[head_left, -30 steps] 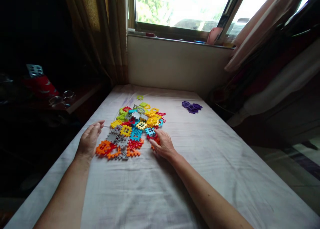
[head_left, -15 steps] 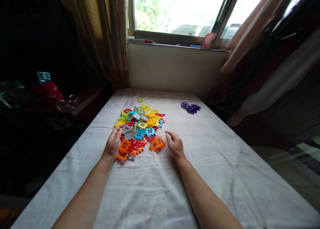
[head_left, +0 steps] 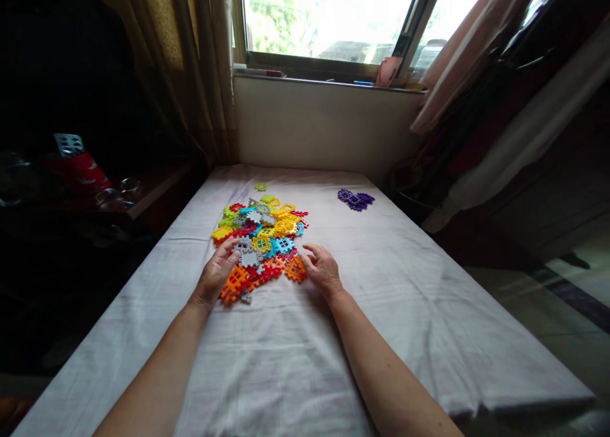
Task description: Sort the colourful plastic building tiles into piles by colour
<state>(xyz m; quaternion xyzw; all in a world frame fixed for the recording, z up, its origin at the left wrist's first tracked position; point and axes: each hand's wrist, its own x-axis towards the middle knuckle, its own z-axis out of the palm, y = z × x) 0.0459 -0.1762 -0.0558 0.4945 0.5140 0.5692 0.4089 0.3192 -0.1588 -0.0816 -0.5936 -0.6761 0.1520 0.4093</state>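
A pile of flat, notched plastic pieces [head_left: 262, 245] in orange, red, blue, grey, yellow and green lies on the cloth-covered table [head_left: 410, 335]. My left hand [head_left: 218, 272] rests at the pile's left edge, fingers apart, beside grey and orange pieces. At the right edge, my right hand [head_left: 322, 268] has its fingers apart and curved, touching or nearly touching an orange piece [head_left: 295, 268]. Neither hand holds a piece. A small group of purple pieces [head_left: 355, 199] lies farther back on the right. One lime green piece [head_left: 260, 187] lies alone behind the pile.
Beyond the table are a low wall and a window sill with a pink cup [head_left: 387, 71]. A curtain [head_left: 210, 62] hangs at the left, above a dark side table with a red container [head_left: 81, 172] and glasses. Clothes [head_left: 500, 132] hang at the right.
My right hand has moved left against the pile, and the orange pieces near it are closer to the rest. The fingers of my left hand reach a little farther over the grey pieces. The view has shifted slightly.
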